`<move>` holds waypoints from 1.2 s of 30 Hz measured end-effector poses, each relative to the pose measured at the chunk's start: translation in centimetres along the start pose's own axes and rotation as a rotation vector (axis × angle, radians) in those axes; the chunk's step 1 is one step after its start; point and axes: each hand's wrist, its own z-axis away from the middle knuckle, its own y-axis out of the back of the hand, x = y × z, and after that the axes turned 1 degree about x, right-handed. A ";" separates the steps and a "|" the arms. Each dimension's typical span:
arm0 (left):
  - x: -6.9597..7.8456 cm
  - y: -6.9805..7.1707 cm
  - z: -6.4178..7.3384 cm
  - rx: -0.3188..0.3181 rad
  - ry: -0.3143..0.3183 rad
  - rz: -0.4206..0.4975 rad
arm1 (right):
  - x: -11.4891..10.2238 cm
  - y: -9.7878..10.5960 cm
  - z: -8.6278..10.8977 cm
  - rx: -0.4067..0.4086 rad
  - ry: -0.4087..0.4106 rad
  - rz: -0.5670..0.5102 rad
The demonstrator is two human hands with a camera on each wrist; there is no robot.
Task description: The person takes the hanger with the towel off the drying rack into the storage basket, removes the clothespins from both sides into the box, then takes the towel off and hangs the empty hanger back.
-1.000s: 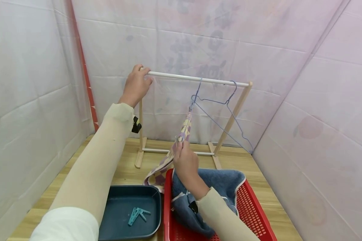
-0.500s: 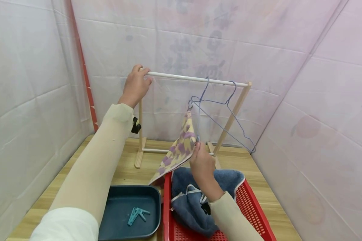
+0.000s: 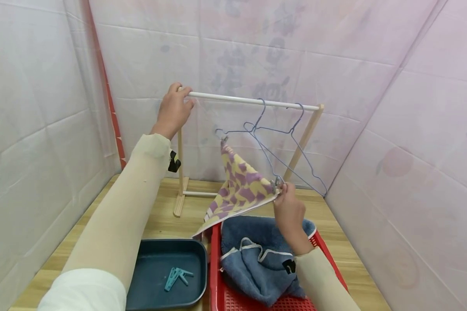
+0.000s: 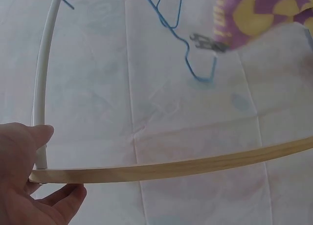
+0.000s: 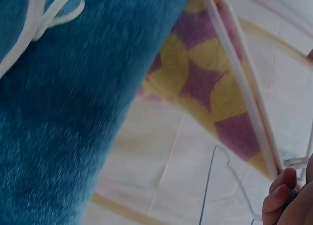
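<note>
**Patterned cloth hanging aslant, one corner between fingers**

Going left to right above the table [image 3: 167, 222], we are seeing the left hand [image 3: 174, 110] gripping the rack [image 3: 225, 98] at its top left corner; were that grip slackening, a tug on the cloth could be tipping the frame. The patterned cloth [image 3: 243, 185] is hanging from the left hanger [image 3: 263, 110], its lowest tip drooping by the back right corner of the tray [image 3: 151, 280], so it could be snagging on the basket [image 3: 215, 276] beside it. The left clip [image 3: 224, 139] is biting only a small corner, which strain could be popping loose. The right hand [image 3: 290, 211] is pinching the cloth's other corner beside the right clip [image 3: 275, 184]; we cannot tell whether that clip is biting, and slipping fingers could be dropping the corner. The right hanger [image 3: 302, 153] is overlapping its neighbour in view, so swinging could be tangling them.

Counting, we are finding one tray at the table's near edge, holding teal pegs [image 3: 174, 278], apparently two; one patterned cloth; one basket, holding one blue cloth [image 3: 257, 268]; one rack; two clips; two hangers.
</note>
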 end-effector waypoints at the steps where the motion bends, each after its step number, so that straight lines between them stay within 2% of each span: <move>1: 0.0 0.0 0.0 0.000 0.001 0.001 | 0.3 0.0 -0.1 0.008 -0.008 -0.009; 12: -0.2 0.2 0.0 -0.011 0.010 0.004 | 1.5 0.5 -0.2 0.025 -0.084 -0.098; 23: 0.0 0.5 0.1 -0.027 0.013 -0.012 | 2.0 1.0 0.2 0.125 -0.096 -0.147; 30: -0.2 0.8 0.2 -0.015 -0.015 -0.022 | 2.4 1.8 0.4 0.137 -0.124 -0.150; 36: -0.4 1.0 0.3 -0.026 -0.009 -0.030 | 2.8 2.8 0.8 0.102 -0.197 -0.153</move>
